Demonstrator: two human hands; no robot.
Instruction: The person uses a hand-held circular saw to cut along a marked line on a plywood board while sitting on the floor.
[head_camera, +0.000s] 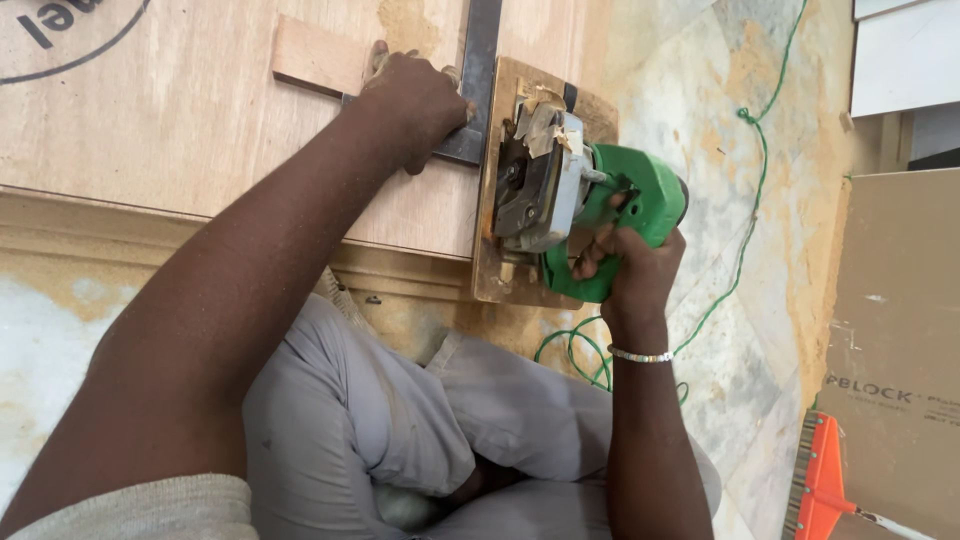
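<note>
A green cord (745, 215) trails at four o'clock across the marble floor (720, 130). Right hand (630, 262) grips the green circular saw (580, 195), pointing twelve o'clock along the plywood sheet (180, 110); left hand (415, 105) presses the metal square (478, 80) flat.

I am holding the green saw (600, 215) with my right hand (625, 262) while my left hand (418, 105) is pressing the metal square (478, 80) flat on the plywood board (200, 110).
</note>
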